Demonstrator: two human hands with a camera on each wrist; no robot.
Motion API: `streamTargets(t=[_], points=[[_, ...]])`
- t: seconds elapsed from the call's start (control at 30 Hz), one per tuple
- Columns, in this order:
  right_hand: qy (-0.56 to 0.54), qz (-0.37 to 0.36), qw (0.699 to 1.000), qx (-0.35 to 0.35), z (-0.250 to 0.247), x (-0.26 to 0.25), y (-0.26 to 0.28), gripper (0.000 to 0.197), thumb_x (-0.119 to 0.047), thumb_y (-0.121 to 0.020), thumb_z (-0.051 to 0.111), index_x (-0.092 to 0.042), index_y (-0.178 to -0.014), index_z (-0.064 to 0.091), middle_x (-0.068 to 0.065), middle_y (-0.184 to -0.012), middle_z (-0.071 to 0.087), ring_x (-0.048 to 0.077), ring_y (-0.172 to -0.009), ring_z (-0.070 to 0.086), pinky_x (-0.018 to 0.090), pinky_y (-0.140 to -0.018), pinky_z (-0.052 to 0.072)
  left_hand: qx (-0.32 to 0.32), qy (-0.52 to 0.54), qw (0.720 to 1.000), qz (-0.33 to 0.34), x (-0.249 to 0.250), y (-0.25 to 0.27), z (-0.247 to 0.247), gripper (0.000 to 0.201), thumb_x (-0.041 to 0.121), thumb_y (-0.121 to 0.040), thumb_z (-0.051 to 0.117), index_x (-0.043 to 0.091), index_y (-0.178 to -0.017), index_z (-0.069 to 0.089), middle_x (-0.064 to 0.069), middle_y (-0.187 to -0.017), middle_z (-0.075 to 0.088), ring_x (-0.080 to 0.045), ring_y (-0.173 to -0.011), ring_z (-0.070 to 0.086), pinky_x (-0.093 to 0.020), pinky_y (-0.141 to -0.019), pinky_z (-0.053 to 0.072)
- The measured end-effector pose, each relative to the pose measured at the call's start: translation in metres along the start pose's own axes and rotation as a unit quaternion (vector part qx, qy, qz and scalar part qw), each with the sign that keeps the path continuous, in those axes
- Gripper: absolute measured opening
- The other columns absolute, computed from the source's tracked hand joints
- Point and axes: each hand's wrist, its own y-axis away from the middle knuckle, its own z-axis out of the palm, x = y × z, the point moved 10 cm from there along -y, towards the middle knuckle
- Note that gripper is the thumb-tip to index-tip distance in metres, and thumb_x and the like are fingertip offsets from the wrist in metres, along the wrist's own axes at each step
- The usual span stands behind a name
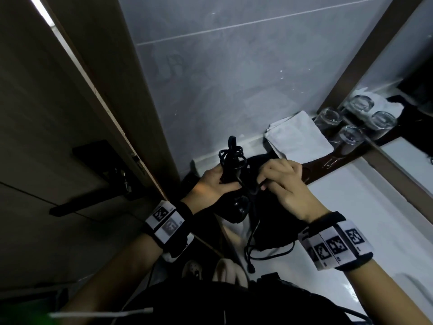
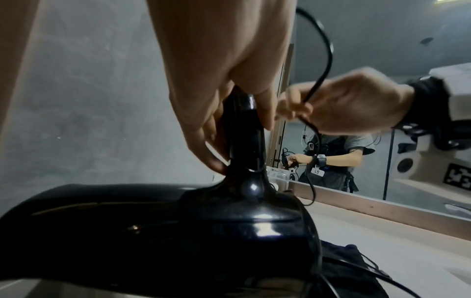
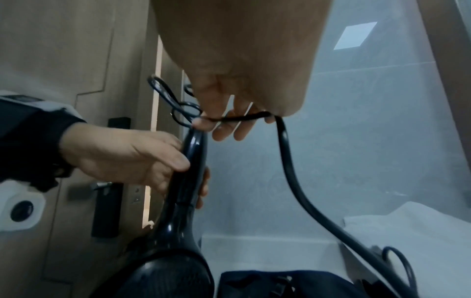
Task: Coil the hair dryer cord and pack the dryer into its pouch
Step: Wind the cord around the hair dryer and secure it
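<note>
From the head view, the left hand (image 1: 210,184) is wrapped around the handle of the black hair dryer (image 1: 236,207), which is held handle-up above the white counter (image 1: 351,219), its round body hanging below the fist. Loops of the black cord (image 1: 232,156) bunch at the top of the handle, just above the left fingers. The right hand (image 1: 283,184) sits just beside the left, fingers curled, pinching a strand of the cord between thumb and fingertips. Under both hands lies the dark pouch (image 1: 271,233) on the counter, with a loose run of cord trailing off its near edge. Behind it lie a folded white cloth (image 1: 297,137) and some upturned glasses (image 1: 351,134) by the mirror (image 1: 410,66).

In the left wrist view, the left hand (image 2: 224,80) closes narrowly on the glossy handle, fingertips pressed where the handle meets the hair dryer (image 2: 165,231) body (the body fills the lower frame). Beyond it, the right hand (image 2: 344,104) grips the cord (image 2: 328,60), which arcs up over it and also drops down from it to the dryer.

In the right wrist view, the right hand (image 3: 242,70) has thumb and fingers nipped together on the cord (image 3: 288,161), which runs taut toward the handle top and also hangs away in a long curve toward the counter. The left hand (image 3: 127,159) clasps the handle of the hair dryer (image 3: 183,231), thumb across the front. The pouch (image 3: 254,284) shows at the bottom edge.
</note>
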Motion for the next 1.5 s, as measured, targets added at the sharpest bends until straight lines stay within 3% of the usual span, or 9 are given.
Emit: streamTargets(t=[0.17, 0.37, 0.47, 0.57, 0.73, 0.87, 1.03, 1.3, 1.5], points=[[-0.062, 0.001, 0.998, 0.008, -0.014, -0.015, 0.001, 0.047, -0.056, -0.073, 0.067, -0.016, -0.068, 0.045, -0.009, -0.068, 0.041, 0.003, -0.082, 0.042, 0.017, -0.09, 0.019, -0.062, -0.087, 0.994, -0.011, -0.013, 0.004, 0.008, 0.034, 0.024, -0.083, 0.067, 0.027, -0.115, 0.058, 0.013, -0.105, 0.068, -0.002, -0.102, 0.061, -0.02, -0.089, 0.047], [-0.186, -0.042, 0.96, 0.206, -0.065, -0.021, -0.003, 0.04, -0.03, -0.081, 0.067, -0.01, -0.054, 0.046, 0.008, -0.057, 0.046, 0.016, -0.063, 0.043, 0.024, -0.07, 0.032, -0.141, -0.164, 0.976, -0.011, -0.014, 0.019, 0.024, 0.038, 0.027, -0.079, 0.062, 0.02, -0.115, 0.052, -0.005, -0.112, 0.063, -0.018, -0.11, 0.058, -0.042, -0.1, 0.043], [-0.264, -0.004, 0.933, 0.244, -0.08, 0.001, -0.007, 0.009, -0.028, -0.079, 0.068, -0.025, -0.079, 0.06, 0.0, -0.072, 0.056, 0.018, -0.067, 0.051, 0.023, -0.069, 0.041, -0.159, -0.135, 0.978, -0.009, -0.007, 0.028, 0.024, 0.023, 0.008, -0.078, 0.063, 0.007, -0.101, 0.058, -0.019, -0.1, 0.063, -0.025, -0.1, 0.06, -0.048, -0.097, 0.044], [-0.187, -0.042, 0.965, 0.177, -0.073, 0.001, -0.015, 0.05, -0.017, -0.086, 0.058, -0.05, -0.123, 0.047, -0.022, -0.094, 0.051, 0.01, -0.072, 0.055, 0.019, -0.072, 0.046, -0.152, -0.099, 0.983, 0.007, 0.015, 0.033, 0.021, 0.021, 0.004, -0.074, 0.062, -0.002, -0.094, 0.059, -0.028, -0.096, 0.06, -0.033, -0.094, 0.059, -0.047, -0.094, 0.044], [0.098, -0.035, 0.993, 0.064, -0.032, 0.005, -0.021, 0.078, 0.005, -0.083, 0.046, -0.052, -0.135, 0.033, -0.023, -0.111, 0.04, -0.018, -0.086, 0.045, 0.027, -0.064, 0.05, -0.114, -0.083, 0.99, 0.006, 0.036, 0.03, 0.01, 0.017, 0.005, -0.076, 0.067, 0.005, -0.093, 0.064, 0.001, -0.081, 0.065, -0.008, -0.078, 0.064, -0.029, -0.077, 0.05], [0.086, -0.011, 0.992, 0.088, -0.024, 0.007, -0.019, 0.063, 0.011, -0.077, 0.054, -0.034, -0.122, 0.05, -0.004, -0.126, 0.037, -0.001, -0.094, 0.049, 0.031, -0.064, 0.05, -0.086, -0.052, 0.995, -0.006, 0.043, 0.028, 0.003, 0.018, 0.0, -0.079, 0.067, 0.006, -0.096, 0.064, -0.001, -0.087, 0.067, -0.012, -0.085, 0.066, -0.026, -0.082, 0.051], [0.173, -0.017, 0.98, 0.092, -0.009, -0.005, -0.009, 0.05, -0.047, -0.06, 0.082, -0.014, -0.091, 0.062, 0.014, -0.124, 0.046, 0.021, -0.119, 0.032, 0.043, -0.099, 0.021, -0.038, 0.02, 0.999, -0.001, 0.038, 0.023, -0.011, 0.03, -0.009, -0.079, 0.065, -0.003, -0.107, 0.056, -0.015, -0.095, 0.063, -0.023, -0.093, 0.063, -0.035, -0.09, 0.049], [0.255, -0.187, 0.944, 0.095, 0.005, -0.058, -0.002, 0.03, -0.039, -0.082, 0.064, -0.013, -0.067, 0.064, 0.002, -0.082, 0.063, 0.022, -0.092, 0.063, 0.033, -0.085, 0.031, -0.02, 0.026, 0.999, -0.01, 0.011, 0.012, -0.019, 0.035, 0.002, -0.073, 0.065, 0.029, -0.094, 0.058, 0.014, -0.075, 0.064, -0.001, -0.074, 0.06, -0.026, -0.075, 0.044], [0.23, -0.195, 0.926, 0.225, -0.029, -0.086, 0.0, 0.019, -0.016, -0.091, 0.058, -0.002, -0.082, 0.068, 0.009, -0.081, 0.066, 0.027, -0.076, 0.062, 0.032, -0.074, 0.041, -0.08, -0.052, 0.995, -0.008, 0.016, 0.011, -0.011, 0.033, 0.027, -0.07, 0.066, 0.03, -0.1, 0.053, 0.025, -0.073, 0.06, 0.011, -0.068, 0.056, -0.005, -0.061, 0.04]])
